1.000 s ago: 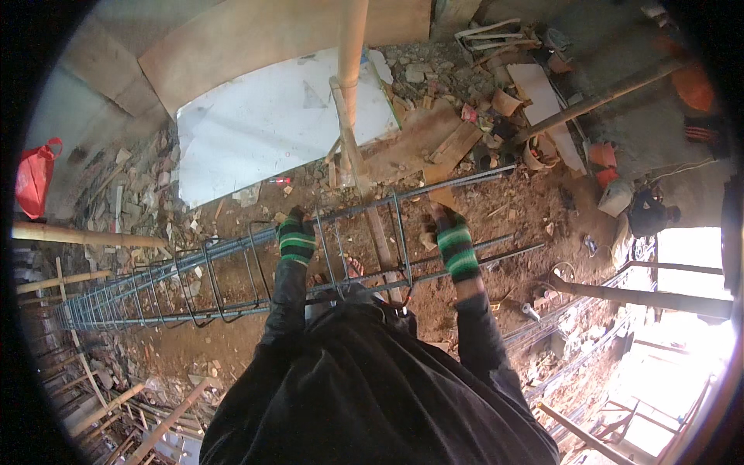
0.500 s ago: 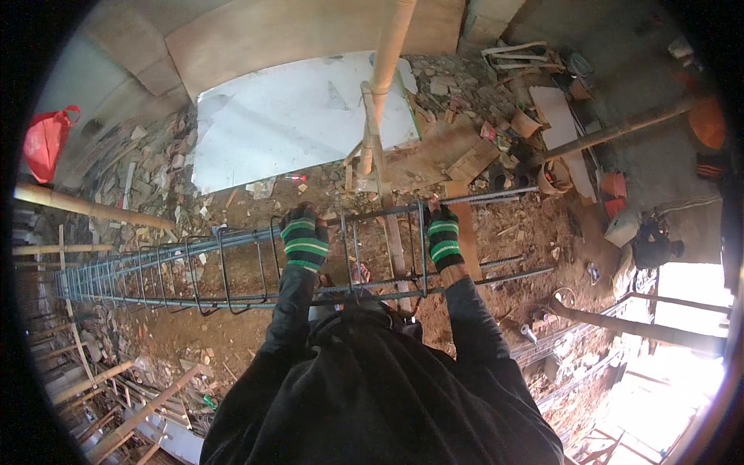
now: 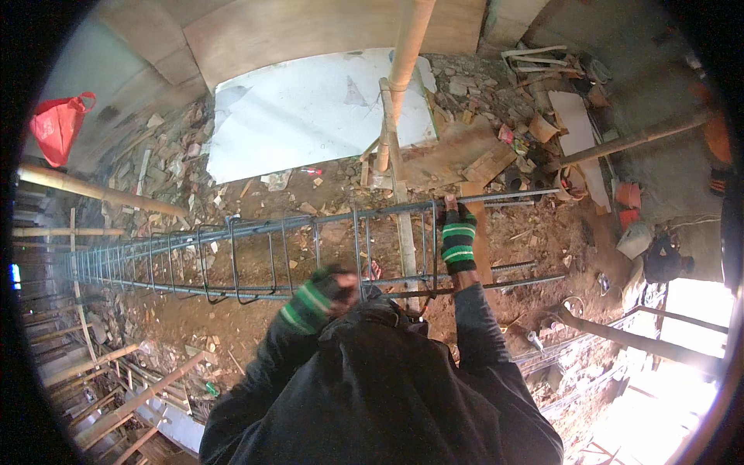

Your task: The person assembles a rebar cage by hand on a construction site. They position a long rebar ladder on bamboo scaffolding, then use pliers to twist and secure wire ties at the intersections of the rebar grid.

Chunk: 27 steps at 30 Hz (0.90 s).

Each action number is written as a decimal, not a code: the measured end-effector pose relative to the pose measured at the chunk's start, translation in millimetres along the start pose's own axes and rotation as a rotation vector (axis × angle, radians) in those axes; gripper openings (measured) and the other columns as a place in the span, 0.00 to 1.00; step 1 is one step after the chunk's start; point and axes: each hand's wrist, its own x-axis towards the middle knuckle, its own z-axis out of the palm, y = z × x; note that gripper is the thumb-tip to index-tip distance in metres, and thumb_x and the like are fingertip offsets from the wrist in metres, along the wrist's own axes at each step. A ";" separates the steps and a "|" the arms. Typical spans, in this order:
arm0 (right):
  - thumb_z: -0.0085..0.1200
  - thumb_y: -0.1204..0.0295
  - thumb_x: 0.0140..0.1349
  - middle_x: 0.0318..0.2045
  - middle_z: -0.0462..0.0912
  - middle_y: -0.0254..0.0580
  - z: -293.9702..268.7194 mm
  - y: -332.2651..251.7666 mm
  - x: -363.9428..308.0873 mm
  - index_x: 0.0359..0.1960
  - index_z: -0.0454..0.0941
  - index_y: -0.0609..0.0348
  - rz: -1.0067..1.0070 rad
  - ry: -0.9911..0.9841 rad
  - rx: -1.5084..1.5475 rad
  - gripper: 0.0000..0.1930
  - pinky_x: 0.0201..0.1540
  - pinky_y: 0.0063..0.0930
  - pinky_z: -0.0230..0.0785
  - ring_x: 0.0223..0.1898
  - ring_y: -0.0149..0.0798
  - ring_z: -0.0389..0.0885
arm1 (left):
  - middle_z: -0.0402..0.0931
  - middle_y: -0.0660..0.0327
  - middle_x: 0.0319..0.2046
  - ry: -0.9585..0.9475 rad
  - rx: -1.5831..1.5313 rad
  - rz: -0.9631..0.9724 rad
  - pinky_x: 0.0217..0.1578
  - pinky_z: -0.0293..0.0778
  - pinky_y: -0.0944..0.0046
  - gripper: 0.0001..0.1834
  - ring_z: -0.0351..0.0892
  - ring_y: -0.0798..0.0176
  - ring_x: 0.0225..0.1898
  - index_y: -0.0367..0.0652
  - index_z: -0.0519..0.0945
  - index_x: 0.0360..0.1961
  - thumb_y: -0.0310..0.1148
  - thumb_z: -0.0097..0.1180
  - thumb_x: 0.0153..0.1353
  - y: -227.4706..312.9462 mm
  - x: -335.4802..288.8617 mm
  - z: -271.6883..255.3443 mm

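A long steel rebar cage (image 3: 271,225), made of bars with square stirrups, stretches across in front of me from the far left to the right. My right hand (image 3: 459,239), in a black glove with green stripes and bare fingertips, is closed at the cage's far top bar beside an end stirrup (image 3: 434,248). My left hand (image 3: 319,301), in a matching glove, is close to my body by the near bar. Motion smears its fingers, and I cannot make out whether it touches the bar or holds anything.
An upright bamboo pole (image 3: 404,70) rises just beyond the cage. Behind lies a white sheet (image 3: 318,116) amid rubble. A red bag (image 3: 60,128) hangs at the left, and bamboo poles (image 3: 101,190) cross there. Buckets (image 3: 628,195) and a slanting pole (image 3: 620,141) are at the right.
My left hand has left the far top bar and come back toward my body, near the lower bar. My right hand stays at the far bar by the stirrup. The whole view has shifted slightly.
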 end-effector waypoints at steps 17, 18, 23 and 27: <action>0.59 0.52 0.66 0.17 0.75 0.30 2.0 -9.0 -7.3 0.22 0.75 0.54 -0.044 -0.027 0.125 0.21 0.25 0.25 0.63 0.20 0.27 0.72 | 0.69 0.62 0.23 0.603 -0.481 -0.250 0.19 0.60 0.51 0.09 0.63 0.59 0.18 0.54 0.77 0.40 0.44 0.48 0.68 -63.5 211.3 37.1; 0.58 0.51 0.66 0.17 0.75 0.30 2.2 -9.1 -7.8 0.22 0.75 0.54 -0.017 -0.018 0.162 0.21 0.25 0.25 0.63 0.20 0.27 0.72 | 0.70 0.62 0.23 0.630 -0.531 -0.205 0.19 0.60 0.50 0.10 0.64 0.58 0.18 0.53 0.77 0.39 0.44 0.48 0.69 -73.4 221.4 32.4; 0.58 0.52 0.67 0.18 0.74 0.28 -1.4 -7.0 -5.8 0.23 0.75 0.54 0.024 -0.031 0.090 0.21 0.25 0.26 0.62 0.20 0.26 0.70 | 0.77 0.62 0.32 0.355 -0.840 0.090 0.28 0.71 0.52 0.09 0.74 0.59 0.27 0.52 0.79 0.41 0.41 0.51 0.67 -89.9 275.6 14.1; 0.58 0.52 0.66 0.19 0.72 0.27 -4.3 -1.9 -0.2 0.23 0.76 0.54 0.019 -0.014 -0.008 0.21 0.25 0.28 0.59 0.21 0.26 0.67 | 0.79 0.63 0.34 0.345 -0.665 0.266 0.27 0.73 0.59 0.07 0.78 0.61 0.31 0.50 0.80 0.42 0.36 0.55 0.66 -69.3 277.8 42.6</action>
